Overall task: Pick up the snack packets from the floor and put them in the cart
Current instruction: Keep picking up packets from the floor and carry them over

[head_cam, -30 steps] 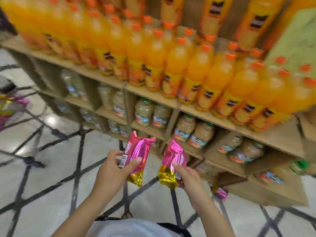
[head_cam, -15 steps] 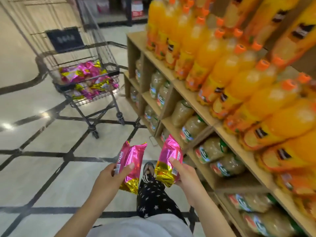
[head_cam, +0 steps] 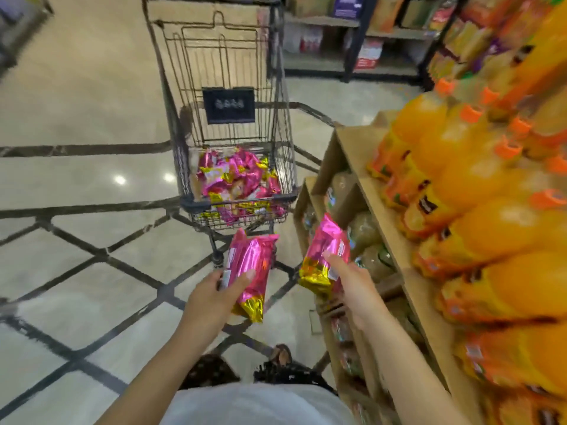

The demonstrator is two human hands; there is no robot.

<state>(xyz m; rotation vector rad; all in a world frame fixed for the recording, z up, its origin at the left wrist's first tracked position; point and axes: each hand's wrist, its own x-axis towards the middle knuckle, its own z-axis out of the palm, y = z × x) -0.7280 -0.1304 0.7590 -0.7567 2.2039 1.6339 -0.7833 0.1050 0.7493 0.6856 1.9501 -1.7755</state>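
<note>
My left hand [head_cam: 211, 297] grips a pink and gold snack packet [head_cam: 251, 268], held upright just below the cart's near end. A second pink and gold packet [head_cam: 322, 262] is held by my right hand [head_cam: 352, 286], to the right and close to the shelf. The wire shopping cart [head_cam: 190, 167] stands straight ahead, about an arm's length away. In its basket lies a heap of several pink and yellow packets [head_cam: 236, 179].
A wooden shelf unit [head_cam: 374, 185] runs along the right, with orange drink bottles [head_cam: 478, 216] on top and jars below. Pale tiled floor [head_cam: 76, 191] with dark lines spreads to the left. More store shelves [head_cam: 352, 35] stand behind the cart. My feet show at the bottom.
My view has swung left from the shelf to face the cart, which now stands nearer and centred. Both hands keep their packets and have come closer to the cart.
</note>
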